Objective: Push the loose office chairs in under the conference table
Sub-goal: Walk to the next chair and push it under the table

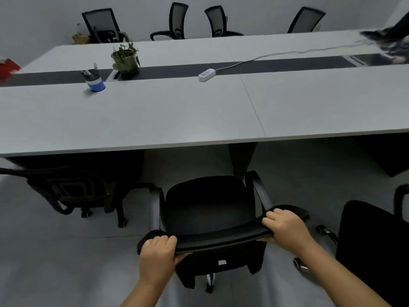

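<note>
A chair (208, 209) stands before the table's near edge (132, 147), another (73, 191) tucked under to its left, a third (371, 240) at right; cup (95, 80), plant (126, 60) and power strip (207, 74) sit along the table's middle, four chairs (218, 21) behind its far edge.

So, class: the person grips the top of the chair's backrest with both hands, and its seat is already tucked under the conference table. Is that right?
Not quite. In the head view the left hand and right hand do grip the backrest top of the black office chair, but its seat stands clear of the conference table, on open floor short of the table's near edge.
</note>
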